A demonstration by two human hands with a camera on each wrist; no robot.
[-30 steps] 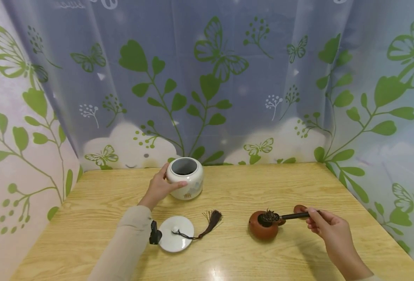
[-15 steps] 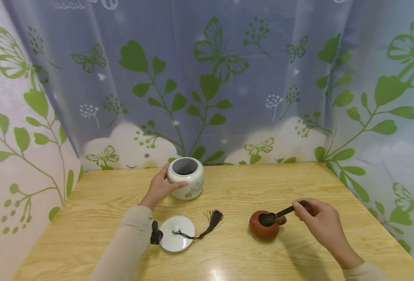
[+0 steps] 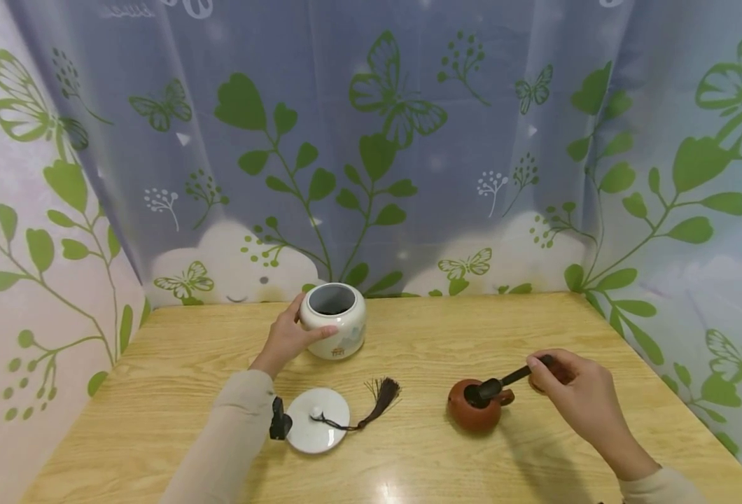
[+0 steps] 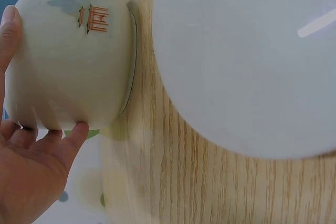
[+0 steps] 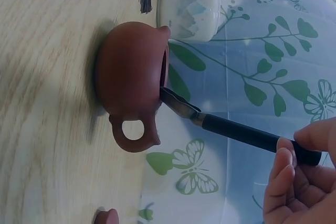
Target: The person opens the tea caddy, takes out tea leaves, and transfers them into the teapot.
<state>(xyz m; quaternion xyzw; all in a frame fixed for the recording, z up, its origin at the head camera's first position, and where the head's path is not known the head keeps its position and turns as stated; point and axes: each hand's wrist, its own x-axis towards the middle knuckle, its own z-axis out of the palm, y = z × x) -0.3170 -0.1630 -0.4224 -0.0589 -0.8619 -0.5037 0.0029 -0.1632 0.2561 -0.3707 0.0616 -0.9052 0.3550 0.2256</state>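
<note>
My left hand (image 3: 287, 339) grips the side of a white ceramic tea jar (image 3: 338, 343), thumb across its front and fingers round the far side. The jar stands upright and uncovered, with something dark low inside. In my right hand (image 3: 582, 399) I pinch the end of a black tea scoop (image 5: 239, 132) between thumb and fingers. The scoop slants down to the left, its tip in the mouth of a small reddish-brown clay teapot (image 3: 474, 416). The right wrist view shows the teapot's loop handle (image 5: 134, 137) on my side. What lies inside the teapot is hidden.
A white jar lid (image 3: 317, 421) with a dark tassel (image 3: 386, 396) lies between the jar and the table's front. The teapot's clay lid (image 5: 107, 216) is on the wooden table (image 3: 421, 462), partly behind my right hand. A patterned curtain (image 3: 472, 140) hangs behind the table.
My right hand has shifted left and tilted the scoop down into the teapot. The heap of dark tea leaves it carried one second ago no longer shows. My left hand stays on the jar.
</note>
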